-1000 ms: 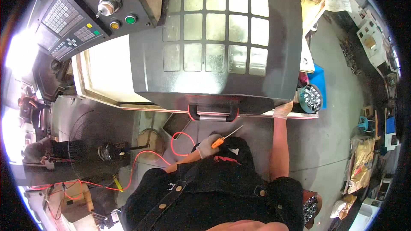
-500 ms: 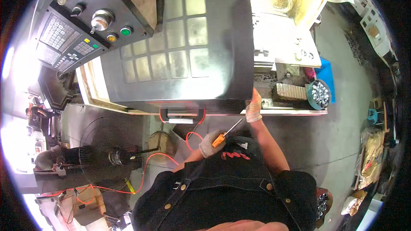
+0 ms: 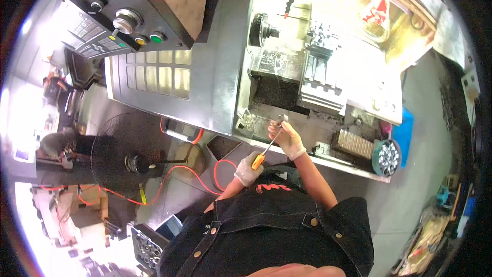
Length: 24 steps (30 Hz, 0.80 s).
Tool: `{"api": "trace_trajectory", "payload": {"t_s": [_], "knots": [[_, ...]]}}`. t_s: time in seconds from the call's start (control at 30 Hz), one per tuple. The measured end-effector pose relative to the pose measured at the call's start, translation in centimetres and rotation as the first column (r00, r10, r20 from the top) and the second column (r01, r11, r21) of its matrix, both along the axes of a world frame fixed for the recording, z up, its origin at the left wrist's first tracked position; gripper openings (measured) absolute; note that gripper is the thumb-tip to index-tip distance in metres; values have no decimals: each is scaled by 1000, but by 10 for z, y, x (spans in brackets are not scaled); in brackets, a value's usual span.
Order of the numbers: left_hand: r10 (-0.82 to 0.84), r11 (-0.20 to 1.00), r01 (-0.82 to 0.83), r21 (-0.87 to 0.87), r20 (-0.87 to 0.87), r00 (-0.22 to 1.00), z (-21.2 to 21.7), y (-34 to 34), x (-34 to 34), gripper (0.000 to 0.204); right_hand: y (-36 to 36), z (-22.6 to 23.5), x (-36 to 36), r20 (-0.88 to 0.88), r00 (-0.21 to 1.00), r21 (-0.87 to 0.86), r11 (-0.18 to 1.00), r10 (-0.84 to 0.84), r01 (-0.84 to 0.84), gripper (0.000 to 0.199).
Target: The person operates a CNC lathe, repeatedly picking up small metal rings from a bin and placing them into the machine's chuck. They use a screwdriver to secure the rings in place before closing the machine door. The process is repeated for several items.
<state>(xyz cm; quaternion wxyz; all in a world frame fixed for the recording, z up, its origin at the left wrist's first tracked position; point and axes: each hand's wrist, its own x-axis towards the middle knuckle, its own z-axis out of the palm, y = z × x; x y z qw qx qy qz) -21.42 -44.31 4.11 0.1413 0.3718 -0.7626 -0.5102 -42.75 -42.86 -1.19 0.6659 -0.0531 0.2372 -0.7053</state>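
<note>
A gloved fist, my left hand (image 3: 248,169), closes round the orange handle of a screwdriver (image 3: 258,161) in front of my chest. The thin shaft slants up and right to my right hand (image 3: 289,141), also gloved. Between its fingers sits a small shiny metal part (image 3: 282,118), ring-like in outline. Whether the screwdriver's tip touches that part, I cannot make out. Both hands are at the front edge of a lathe, whose dark sliding door (image 3: 210,90) stands open to the left. Further inside, the chuck (image 3: 260,30) and the tool carriage (image 3: 322,74) show.
Right of my hands, a grey ribbed block (image 3: 354,144) lies beside a round teal container (image 3: 387,158) of metal parts. The control panel (image 3: 110,25) juts in at upper left. A standing fan (image 3: 134,164) and an orange hose (image 3: 177,168) are at left.
The lathe door has slid left, uncovering the chuck and carriage. My right hand has left the door's edge and now holds a small metal part by the screwdriver. The view has turned slightly.
</note>
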Motion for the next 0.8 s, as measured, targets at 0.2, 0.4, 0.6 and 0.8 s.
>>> {"api": "trace_trajectory", "payload": {"t_s": [0.2, 0.4, 0.6, 0.8], "knots": [[217, 976, -215, -28, 93, 972, 4, -34, -71, 35, -13, -22, -74, 225, 945, 108, 957, 239, -268, 30], [359, 922, -312, -231, 204, 911, 30, -87, -121, 41, -117, 21, -124, -21, 973, 14, 973, 231, -231, 31], [351, 932, -272, -242, 401, 846, 56, -120, -165, 34, -279, -8, -199, -310, 934, 315, 907, -179, 278, 56], [408, 912, -390, -125, 200, 891, 21, -138, -166, 27, -356, 13, -238, -337, 925, 243, 933, -178, 268, 84]]}}
